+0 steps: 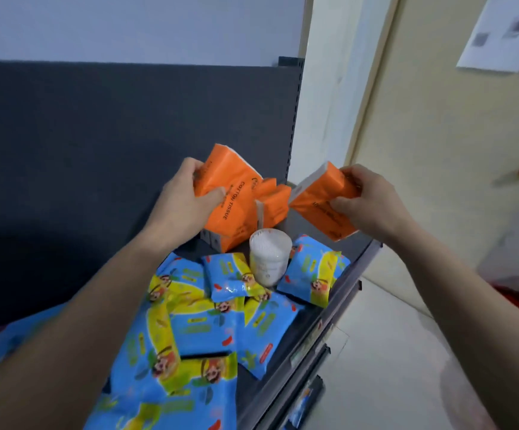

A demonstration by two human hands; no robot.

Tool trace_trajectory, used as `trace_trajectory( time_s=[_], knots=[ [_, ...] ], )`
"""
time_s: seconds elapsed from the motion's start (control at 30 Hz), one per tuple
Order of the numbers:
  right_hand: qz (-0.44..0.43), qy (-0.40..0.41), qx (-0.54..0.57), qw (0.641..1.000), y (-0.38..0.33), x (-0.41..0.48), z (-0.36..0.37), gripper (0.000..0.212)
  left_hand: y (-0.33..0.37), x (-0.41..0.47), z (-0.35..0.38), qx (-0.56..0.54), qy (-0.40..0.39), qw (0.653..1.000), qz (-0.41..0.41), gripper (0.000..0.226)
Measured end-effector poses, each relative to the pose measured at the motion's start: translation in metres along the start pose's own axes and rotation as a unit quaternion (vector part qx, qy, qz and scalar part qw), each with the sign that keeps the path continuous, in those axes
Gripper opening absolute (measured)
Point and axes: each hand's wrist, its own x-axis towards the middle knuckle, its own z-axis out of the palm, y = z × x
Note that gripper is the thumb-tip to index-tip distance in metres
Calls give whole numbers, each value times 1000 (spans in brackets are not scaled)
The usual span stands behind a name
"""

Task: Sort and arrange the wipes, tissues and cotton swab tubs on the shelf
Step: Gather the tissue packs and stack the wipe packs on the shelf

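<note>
Blue and yellow wipes packs (187, 333) lie jumbled over the near part of the grey shelf (320, 330), some overlapping. Above them the left hand (187, 203) grips an orange tissue pack (230, 193) printed "COTTON TISSUE", thumb on its front and fingers around its far edge, the pack standing tilted at the back of the shelf. Just right of it a smaller orange pack (275, 203) stands against the shelf's end. A white cotton swab tub (269, 259) stands upright among the wipes. The right hand (367, 200) holds another orange tissue pack (320, 200) clear of the shelf, tilted
</note>
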Motion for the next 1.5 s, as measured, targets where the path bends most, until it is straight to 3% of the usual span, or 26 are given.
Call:
trace_trajectory(
  time_s=[0.37,0.67,0.8,0.93,1.13,1.3,1.4,1.5],
  knots=[
    [-70,-146,-51,986,35,106,58,42,-17,41,54,24,-51,998,-35,32],
    [-189,-293,-117,930,74,166,82,54,-13,61,90,141,-72,982,-98,41],
    [-250,-298,-166,906,83,178,98,57,-20,62,104,219,-87,954,-185,57],
    [-288,-287,-224,886,85,182,108,58,-26,63,120,322,-110,916,-213,55],
    [-350,-301,-197,865,89,187,121,54,-21,69,135,327,-47,929,-166,40],
    [-365,-279,-184,869,90,195,120,53,-21,72,145,338,9,923,-186,37],
    [-381,-284,-175,862,87,195,122,51,-22,69,143,370,21,905,-210,36],
    [-384,-279,-174,863,85,195,125,48,-18,68,139,395,8,872,-287,50]
  ],
)
